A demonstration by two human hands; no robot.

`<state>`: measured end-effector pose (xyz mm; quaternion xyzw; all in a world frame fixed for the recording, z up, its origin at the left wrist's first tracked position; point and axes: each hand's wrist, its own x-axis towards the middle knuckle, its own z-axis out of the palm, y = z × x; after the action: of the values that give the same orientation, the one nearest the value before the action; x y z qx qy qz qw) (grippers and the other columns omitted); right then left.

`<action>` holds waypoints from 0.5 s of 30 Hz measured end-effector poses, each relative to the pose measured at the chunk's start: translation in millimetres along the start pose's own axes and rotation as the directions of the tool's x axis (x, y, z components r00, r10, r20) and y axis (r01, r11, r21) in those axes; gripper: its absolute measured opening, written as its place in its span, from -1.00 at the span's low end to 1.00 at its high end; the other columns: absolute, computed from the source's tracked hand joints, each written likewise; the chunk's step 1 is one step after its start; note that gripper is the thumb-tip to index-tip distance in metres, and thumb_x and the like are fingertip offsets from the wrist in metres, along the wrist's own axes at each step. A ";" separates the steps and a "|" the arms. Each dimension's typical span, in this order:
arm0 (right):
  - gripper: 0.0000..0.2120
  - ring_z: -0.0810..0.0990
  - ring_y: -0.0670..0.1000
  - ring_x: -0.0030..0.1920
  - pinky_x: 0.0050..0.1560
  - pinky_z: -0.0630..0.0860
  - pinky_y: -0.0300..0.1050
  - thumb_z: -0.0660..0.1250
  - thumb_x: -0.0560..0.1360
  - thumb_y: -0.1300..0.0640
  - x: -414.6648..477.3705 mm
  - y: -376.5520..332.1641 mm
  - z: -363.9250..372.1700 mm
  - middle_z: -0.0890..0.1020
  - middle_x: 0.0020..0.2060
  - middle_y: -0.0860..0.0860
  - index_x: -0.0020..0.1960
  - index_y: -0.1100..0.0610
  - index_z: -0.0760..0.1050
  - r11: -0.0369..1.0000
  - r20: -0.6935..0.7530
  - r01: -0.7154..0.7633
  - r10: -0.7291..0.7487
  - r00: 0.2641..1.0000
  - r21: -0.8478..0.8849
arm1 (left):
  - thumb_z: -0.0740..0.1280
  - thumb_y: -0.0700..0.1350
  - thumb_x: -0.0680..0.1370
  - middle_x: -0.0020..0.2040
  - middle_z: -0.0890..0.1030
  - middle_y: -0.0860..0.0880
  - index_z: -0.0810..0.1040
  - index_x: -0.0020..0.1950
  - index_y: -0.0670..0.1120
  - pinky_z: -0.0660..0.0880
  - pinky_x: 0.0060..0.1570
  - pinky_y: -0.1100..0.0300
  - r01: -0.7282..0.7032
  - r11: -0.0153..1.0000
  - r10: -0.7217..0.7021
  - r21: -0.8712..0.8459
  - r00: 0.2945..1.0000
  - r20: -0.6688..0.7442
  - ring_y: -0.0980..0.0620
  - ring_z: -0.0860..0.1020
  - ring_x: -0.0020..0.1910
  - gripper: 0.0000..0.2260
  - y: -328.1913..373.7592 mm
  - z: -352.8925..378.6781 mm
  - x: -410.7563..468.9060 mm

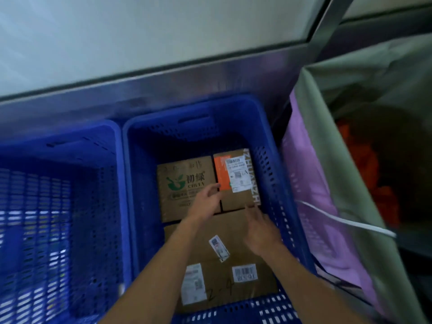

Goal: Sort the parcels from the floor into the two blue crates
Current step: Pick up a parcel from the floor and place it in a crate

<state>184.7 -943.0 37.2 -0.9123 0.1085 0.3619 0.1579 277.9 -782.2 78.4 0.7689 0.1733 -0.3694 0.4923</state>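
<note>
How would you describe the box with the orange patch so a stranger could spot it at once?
Look in the right blue crate, next to the purple bag. Of its three cardboard boxes, take the small box at the far right. It alone carries an orange panel and a white label; its left neighbour bears a green logo.

Left rear box: green print "初绿", Latin line below it starting "CHUL", last letter unclear; finer lines unreadable. Right rear box: white vertical lettering "ZHUANZH" along its right edge; white shipping label with barcode, text blurred. Large front box: handwritten "2-4"; barcode sticker, digits upside down, uncertain; two further labels, illegible.
</note>
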 end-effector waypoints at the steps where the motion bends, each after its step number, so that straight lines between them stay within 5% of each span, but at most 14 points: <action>1: -0.26 0.45 0.11 0.25 0.22 0.48 0.03 0.23 0.55 0.11 -18.6 2.0 1.3 0.29 0.49 0.09 0.62 0.04 -0.04 0.999 0.021 -0.008 0.007 1.000 0.046 | 0.36 0.07 0.55 0.35 0.52 0.06 0.48 0.39 0.09 0.46 0.29 0.06 0.006 1.000 -0.006 -0.017 1.000 -0.004 0.03 0.50 0.29 -0.60 4.2 -6.9 -15.7; 6: -0.21 0.37 0.18 0.41 0.29 0.46 0.04 0.24 0.59 0.00 -92.3 -0.2 -8.1 0.26 0.53 0.17 0.64 0.08 -0.16 0.991 0.070 -0.034 0.025 0.997 0.131 | 0.32 0.01 0.60 0.33 0.53 0.05 0.49 0.40 0.12 0.45 0.34 -0.02 -0.045 0.996 0.041 -0.076 0.997 -0.059 0.03 0.51 0.28 -0.65 43.1 -44.8 -108.2; 12: -0.31 0.52 0.03 0.04 0.00 0.48 -0.13 0.17 0.65 -0.01 -154.4 -41.5 -54.3 0.48 0.35 0.13 0.63 0.06 -0.13 0.989 0.103 0.054 -0.068 0.992 0.138 | 0.31 0.00 0.62 0.15 0.58 0.12 0.50 0.38 0.12 0.47 0.24 0.10 -0.138 0.988 0.128 -0.075 0.984 -0.125 0.12 0.54 0.17 -0.68 62.9 -84.3 -202.6; 15: -0.29 0.54 0.04 0.03 -0.05 0.49 -0.14 0.18 0.65 -0.01 -175.3 -61.2 -64.1 0.52 0.29 0.14 0.64 0.10 -0.14 0.986 0.097 0.101 -0.114 0.989 0.130 | 0.30 0.02 0.62 0.14 0.56 0.10 0.48 0.40 0.13 0.48 0.18 0.12 -0.156 0.988 0.153 -0.012 0.977 -0.145 0.12 0.52 0.14 -0.67 50.3 -103.9 -238.5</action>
<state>118.6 -895.0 215.9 -0.8850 0.0732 0.3925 0.2394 191.7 -690.0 311.4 0.7989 0.1523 -0.2715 0.5147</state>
